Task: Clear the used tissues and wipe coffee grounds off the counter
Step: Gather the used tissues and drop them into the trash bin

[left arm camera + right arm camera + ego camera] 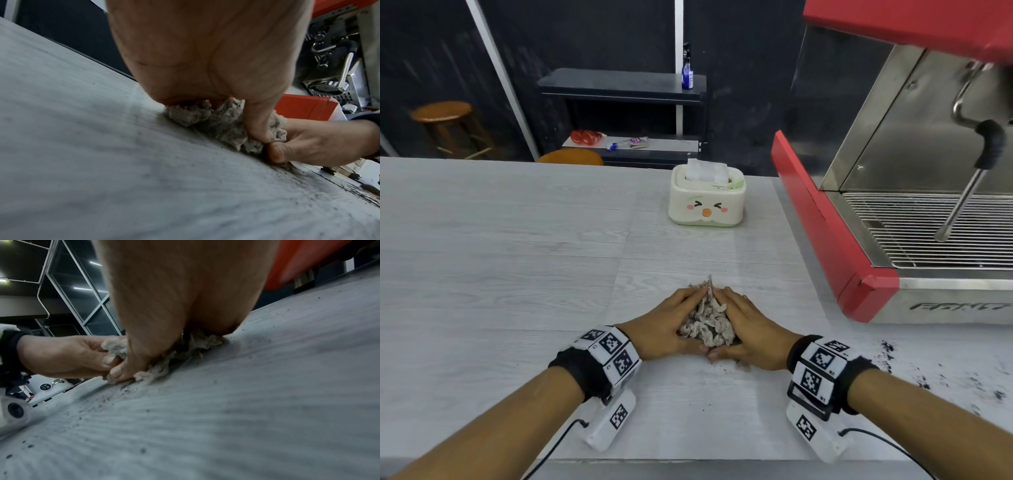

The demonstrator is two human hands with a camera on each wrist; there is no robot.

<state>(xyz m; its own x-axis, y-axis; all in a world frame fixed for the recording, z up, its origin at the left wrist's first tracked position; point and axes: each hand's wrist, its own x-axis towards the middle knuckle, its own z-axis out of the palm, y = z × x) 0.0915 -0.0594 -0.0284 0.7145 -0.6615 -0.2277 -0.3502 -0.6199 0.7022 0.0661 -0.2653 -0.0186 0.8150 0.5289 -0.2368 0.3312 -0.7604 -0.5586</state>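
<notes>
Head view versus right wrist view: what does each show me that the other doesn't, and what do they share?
Only the head view: the tissue box, the espresso machine with its steam wand, and a patch of coffee grounds right of the right wrist. Only the right wrist view: fine grounds speckling the counter by the thumbs. Both: left hand and right hand gathering the used tissues between them.

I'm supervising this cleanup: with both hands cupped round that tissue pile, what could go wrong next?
The left hand and right hand only cup the crumpled used tissues; lifted, loose pieces might drop. Some coffee grounds lie at the pile's near edge and could scatter. More grounds beside the right wrist might get smeared by the wristband.
</notes>
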